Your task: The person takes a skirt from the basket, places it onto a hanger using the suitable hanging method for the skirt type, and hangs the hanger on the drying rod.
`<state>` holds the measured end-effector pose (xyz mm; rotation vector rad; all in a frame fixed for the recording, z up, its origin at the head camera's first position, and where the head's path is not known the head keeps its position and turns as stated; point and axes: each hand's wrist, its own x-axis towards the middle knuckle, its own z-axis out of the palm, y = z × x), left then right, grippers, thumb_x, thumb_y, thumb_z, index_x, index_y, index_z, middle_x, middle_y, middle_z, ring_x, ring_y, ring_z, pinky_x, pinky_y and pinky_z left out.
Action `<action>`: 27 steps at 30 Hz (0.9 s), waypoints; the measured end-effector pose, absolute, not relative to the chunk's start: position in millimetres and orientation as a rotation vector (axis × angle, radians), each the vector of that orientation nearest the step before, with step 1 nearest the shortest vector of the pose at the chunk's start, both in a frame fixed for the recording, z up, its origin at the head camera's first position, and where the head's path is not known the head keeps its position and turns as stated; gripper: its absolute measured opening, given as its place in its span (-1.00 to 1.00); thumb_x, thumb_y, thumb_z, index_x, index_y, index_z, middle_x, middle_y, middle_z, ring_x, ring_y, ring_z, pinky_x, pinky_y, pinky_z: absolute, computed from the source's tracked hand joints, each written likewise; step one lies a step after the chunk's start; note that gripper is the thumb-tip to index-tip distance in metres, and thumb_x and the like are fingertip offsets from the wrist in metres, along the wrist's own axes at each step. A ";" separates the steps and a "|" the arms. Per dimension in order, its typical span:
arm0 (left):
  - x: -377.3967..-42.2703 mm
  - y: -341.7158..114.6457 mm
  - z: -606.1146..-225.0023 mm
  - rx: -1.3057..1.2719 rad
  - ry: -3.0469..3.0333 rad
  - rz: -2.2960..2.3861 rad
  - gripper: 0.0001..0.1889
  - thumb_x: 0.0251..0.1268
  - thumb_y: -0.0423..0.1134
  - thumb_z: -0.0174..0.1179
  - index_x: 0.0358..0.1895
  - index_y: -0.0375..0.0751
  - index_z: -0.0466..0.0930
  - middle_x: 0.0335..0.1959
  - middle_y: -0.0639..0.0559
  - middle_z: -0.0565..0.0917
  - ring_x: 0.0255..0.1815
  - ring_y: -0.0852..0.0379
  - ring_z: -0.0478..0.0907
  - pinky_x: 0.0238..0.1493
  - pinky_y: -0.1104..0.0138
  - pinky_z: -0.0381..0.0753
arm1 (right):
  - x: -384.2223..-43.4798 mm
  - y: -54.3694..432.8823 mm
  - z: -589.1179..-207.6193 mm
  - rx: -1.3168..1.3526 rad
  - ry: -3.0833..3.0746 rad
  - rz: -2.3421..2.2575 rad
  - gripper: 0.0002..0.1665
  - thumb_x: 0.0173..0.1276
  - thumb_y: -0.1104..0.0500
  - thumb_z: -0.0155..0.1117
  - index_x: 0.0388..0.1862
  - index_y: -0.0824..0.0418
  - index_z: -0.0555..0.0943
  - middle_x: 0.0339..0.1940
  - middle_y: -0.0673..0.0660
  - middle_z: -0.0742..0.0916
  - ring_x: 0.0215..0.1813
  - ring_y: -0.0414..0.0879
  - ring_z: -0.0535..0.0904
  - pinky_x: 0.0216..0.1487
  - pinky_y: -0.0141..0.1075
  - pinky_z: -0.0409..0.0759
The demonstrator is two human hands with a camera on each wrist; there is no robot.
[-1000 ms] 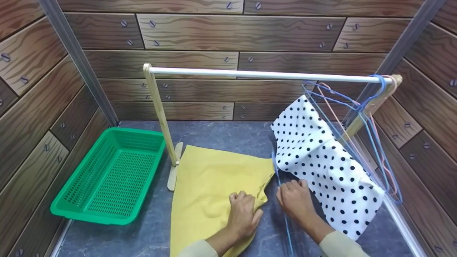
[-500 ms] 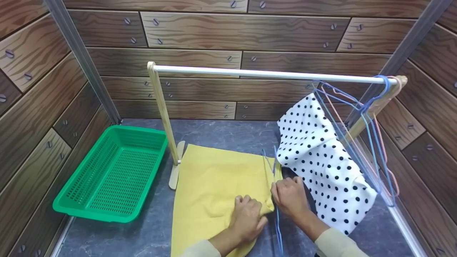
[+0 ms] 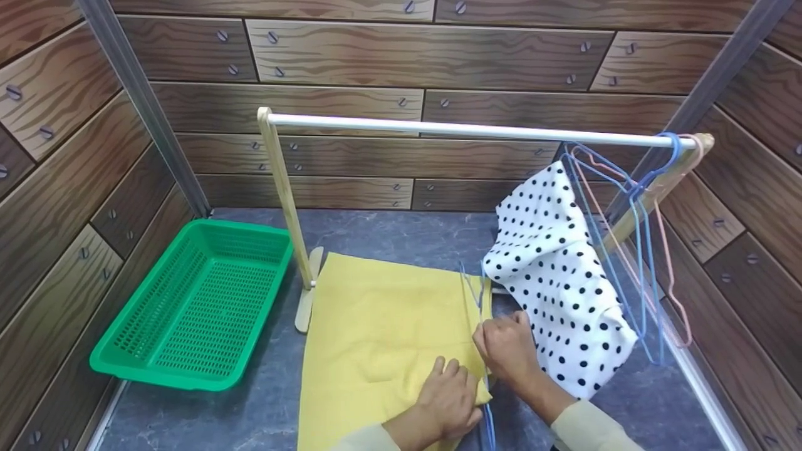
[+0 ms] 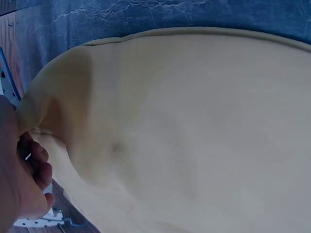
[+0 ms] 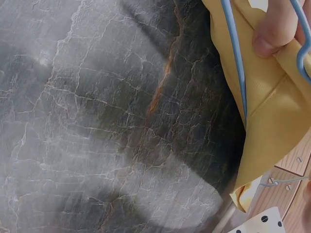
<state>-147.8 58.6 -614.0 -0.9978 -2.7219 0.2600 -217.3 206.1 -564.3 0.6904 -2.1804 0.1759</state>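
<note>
A yellow cloth (image 3: 376, 326) lies spread in the middle of the head view, its right edge meeting an upright blue wire hanger (image 3: 489, 426). My left hand (image 3: 448, 398) grips the cloth near that edge; in the left wrist view its curled fingers (image 4: 41, 167) hold bunched fabric. My right hand (image 3: 506, 349) is curled at the hanger, just above and right of the left. In the right wrist view its thumb (image 5: 267, 43) presses on the yellow cloth (image 5: 277, 116), with blue hanger wire (image 5: 237, 63) running on both sides. The right fingertips are partly hidden.
Behind the hands stands a rack with a white bar (image 3: 438, 129). From its right end hang blue (image 3: 639, 188) and pink (image 3: 670, 275) hangers, and a polka-dot cloth (image 3: 557, 269). A green basket (image 3: 103, 362) stands at the left. Wood-patterned walls (image 3: 332, 56) enclose the grey surface.
The yellow cloth's right edge has moved right to the upright hanger, whose wires now lie over it. My left hand has moved right and closer to me. The polka-dot cloth has swung on its hanger.
</note>
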 end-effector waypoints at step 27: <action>-146.6 30.1 -625.2 -1.522 -2.202 0.227 -0.65 0.51 0.24 -0.28 -0.16 0.19 0.42 -0.24 0.25 0.47 -0.31 0.24 0.31 -0.21 0.36 0.21 | -215.9 202.8 -567.6 0.620 -2.271 0.203 -0.54 0.19 0.26 0.21 -0.81 0.09 0.25 -0.84 -0.06 0.25 -0.70 -0.17 0.02 -0.43 -0.15 0.20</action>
